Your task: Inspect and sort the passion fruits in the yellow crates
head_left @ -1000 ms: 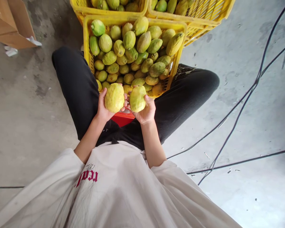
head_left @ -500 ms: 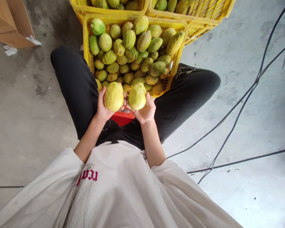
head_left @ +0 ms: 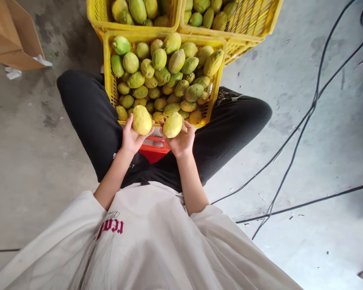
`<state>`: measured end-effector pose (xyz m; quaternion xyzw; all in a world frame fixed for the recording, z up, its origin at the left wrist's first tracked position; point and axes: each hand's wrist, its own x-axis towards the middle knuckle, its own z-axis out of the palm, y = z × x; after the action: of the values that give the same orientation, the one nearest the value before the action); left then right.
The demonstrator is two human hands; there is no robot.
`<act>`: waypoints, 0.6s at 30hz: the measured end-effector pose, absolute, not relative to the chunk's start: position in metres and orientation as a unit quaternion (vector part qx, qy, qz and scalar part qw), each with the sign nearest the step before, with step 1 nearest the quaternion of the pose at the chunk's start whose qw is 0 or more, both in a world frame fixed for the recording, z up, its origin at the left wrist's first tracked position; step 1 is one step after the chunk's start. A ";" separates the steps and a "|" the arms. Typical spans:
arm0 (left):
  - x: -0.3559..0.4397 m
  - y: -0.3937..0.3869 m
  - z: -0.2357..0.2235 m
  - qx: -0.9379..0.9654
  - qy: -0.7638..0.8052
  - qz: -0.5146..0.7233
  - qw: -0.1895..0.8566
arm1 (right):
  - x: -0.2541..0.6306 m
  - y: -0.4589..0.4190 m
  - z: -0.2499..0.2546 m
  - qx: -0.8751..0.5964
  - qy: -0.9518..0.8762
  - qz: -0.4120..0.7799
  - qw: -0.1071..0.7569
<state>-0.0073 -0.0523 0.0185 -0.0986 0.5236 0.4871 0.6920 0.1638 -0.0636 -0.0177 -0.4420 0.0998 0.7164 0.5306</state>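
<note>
My left hand (head_left: 131, 137) is wrapped round a yellow oval fruit (head_left: 142, 120) with a slightly lumpy skin. In my right hand (head_left: 183, 139) rests a second, smoother yellow oval fruit (head_left: 172, 125), fingers curled behind and beside it. Both fruits are held up side by side, a small gap apart, just over the near edge of a yellow plastic crate (head_left: 107, 80). That crate is filled with similar green and yellow fruits (head_left: 194, 92). The exact kind of fruit is hard to tell.
Two more yellow crates (head_left: 134, 28) of the same fruit stand behind. A red plastic stool (head_left: 154, 151) shows between my legs. An open cardboard box (head_left: 16, 40) lies at far left, and black cables (head_left: 308, 117) cross the floor at right.
My hands have drawn slightly apart, each with its fruit. Both fruits have been turned a little. The view has shifted, so the crates sit lower and more of the rear ones shows.
</note>
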 end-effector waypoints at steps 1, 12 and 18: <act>-0.008 -0.051 0.016 -0.100 0.538 0.491 0.678 | 0.164 -0.064 -0.019 -0.443 0.104 0.712 0.535; -0.043 -0.055 -0.006 -0.041 0.524 0.529 0.667 | 0.175 -0.064 -0.031 -0.439 0.106 0.712 0.538; -0.056 -0.061 -0.018 -0.043 0.547 0.496 0.673 | 0.174 -0.063 -0.029 -0.438 0.128 0.718 0.526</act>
<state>-0.0555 -0.0606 -0.0180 -0.0434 0.5467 0.4960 0.6732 0.1745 -0.0632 -0.0291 -0.4375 0.1283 0.7179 0.5260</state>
